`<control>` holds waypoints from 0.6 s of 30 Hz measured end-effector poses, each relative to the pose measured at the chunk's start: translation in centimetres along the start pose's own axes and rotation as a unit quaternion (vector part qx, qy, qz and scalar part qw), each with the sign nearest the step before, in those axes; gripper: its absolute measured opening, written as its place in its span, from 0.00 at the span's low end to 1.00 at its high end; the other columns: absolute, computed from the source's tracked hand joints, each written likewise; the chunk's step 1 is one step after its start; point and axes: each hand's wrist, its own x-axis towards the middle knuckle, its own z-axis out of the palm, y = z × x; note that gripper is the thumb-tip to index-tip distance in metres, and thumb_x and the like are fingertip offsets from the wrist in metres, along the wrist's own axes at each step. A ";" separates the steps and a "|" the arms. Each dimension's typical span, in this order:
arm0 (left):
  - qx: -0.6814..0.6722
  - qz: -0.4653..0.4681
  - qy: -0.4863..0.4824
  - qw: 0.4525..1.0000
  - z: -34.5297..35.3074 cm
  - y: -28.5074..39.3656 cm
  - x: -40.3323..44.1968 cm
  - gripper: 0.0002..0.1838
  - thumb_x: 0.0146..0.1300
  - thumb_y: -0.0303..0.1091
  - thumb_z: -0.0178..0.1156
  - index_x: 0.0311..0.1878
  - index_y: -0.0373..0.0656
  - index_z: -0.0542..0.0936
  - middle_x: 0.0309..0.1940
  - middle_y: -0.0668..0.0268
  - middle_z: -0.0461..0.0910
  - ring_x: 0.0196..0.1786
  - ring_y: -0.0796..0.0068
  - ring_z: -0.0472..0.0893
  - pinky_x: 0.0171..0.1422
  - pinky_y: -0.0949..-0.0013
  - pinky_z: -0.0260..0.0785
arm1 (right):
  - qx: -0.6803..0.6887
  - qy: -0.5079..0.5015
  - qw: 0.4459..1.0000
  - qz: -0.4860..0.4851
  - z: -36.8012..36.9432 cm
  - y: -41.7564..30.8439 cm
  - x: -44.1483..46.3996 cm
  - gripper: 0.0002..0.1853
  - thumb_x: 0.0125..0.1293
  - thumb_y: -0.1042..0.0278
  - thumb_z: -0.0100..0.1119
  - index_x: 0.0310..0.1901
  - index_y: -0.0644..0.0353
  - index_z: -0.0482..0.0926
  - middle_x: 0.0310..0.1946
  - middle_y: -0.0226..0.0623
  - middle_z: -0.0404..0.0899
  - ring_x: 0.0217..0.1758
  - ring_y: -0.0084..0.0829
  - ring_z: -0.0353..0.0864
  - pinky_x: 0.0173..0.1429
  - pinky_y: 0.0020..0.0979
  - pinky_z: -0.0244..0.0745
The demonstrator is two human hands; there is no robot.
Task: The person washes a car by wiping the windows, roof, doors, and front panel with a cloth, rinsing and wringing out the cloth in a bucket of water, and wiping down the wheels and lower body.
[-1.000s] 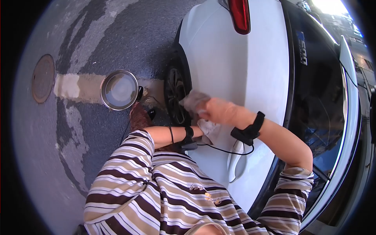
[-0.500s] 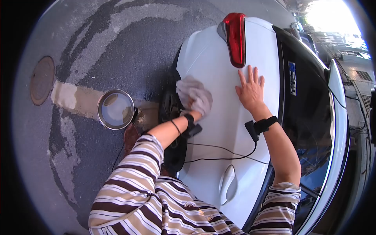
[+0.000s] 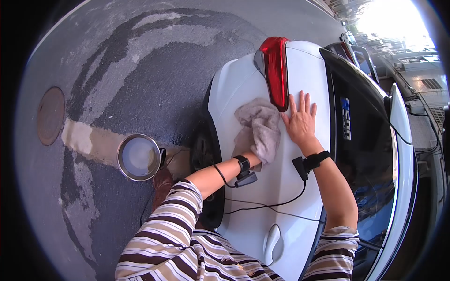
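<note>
A crumpled grey-pink cloth [image 3: 258,126] lies against the white side panel of the car [image 3: 229,100], just below the tail light [image 3: 276,70]. My left hand [image 3: 253,159] is pressed to the panel with this cloth; its fingers are mostly hidden under the folds. On the body panel between the tail light and the dark rear window [image 3: 354,159], my right hand [image 3: 302,122] lies flat with its fingers spread and holds nothing. Its thumb side is close to the tail light's lower end. Both wrists carry black straps with small devices.
A metal basin [image 3: 138,157] of cloudy water stands on the asphalt at left, near a brown shoe [image 3: 163,185]. Thin black cables [image 3: 267,206] run across the car panel between the arms. The car's door handle [image 3: 272,241] and black tyre [image 3: 206,154] are close by.
My left hand has moved the cloth across the panel to the right, toward the tail light. My right hand stays flat on the car. The whole view has shifted slightly.
</note>
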 end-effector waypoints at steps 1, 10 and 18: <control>0.003 0.007 0.014 1.000 -1.4 0.3 1.7 0.22 0.72 0.42 0.45 0.63 0.44 0.74 0.60 0.57 0.76 0.62 0.62 0.75 0.67 0.62 0.66 | -0.001 0.005 1.000 -0.003 0.3 0.0 0.5 0.34 0.73 0.47 0.44 0.75 0.54 0.57 0.77 0.57 0.46 0.81 0.54 0.41 0.79 0.58 0.36; 0.017 0.032 0.124 0.992 -9.7 1.5 10.3 0.20 0.72 0.40 0.46 0.62 0.45 0.74 0.59 0.58 0.76 0.62 0.64 0.75 0.67 0.63 0.65 | 0.026 -0.028 0.999 -0.020 -1.0 -0.1 1.1 0.35 0.71 0.51 0.50 0.75 0.57 0.56 0.77 0.58 0.46 0.81 0.56 0.39 0.78 0.60 0.33; 0.076 0.052 0.208 0.974 -17.5 -1.7 20.7 0.19 0.72 0.39 0.46 0.62 0.45 0.74 0.58 0.59 0.76 0.62 0.66 0.74 0.68 0.63 0.64 | 0.032 -0.108 0.994 0.000 -2.1 -0.7 2.4 0.39 0.67 0.54 0.54 0.76 0.58 0.53 0.77 0.60 0.40 0.82 0.57 0.34 0.79 0.57 0.27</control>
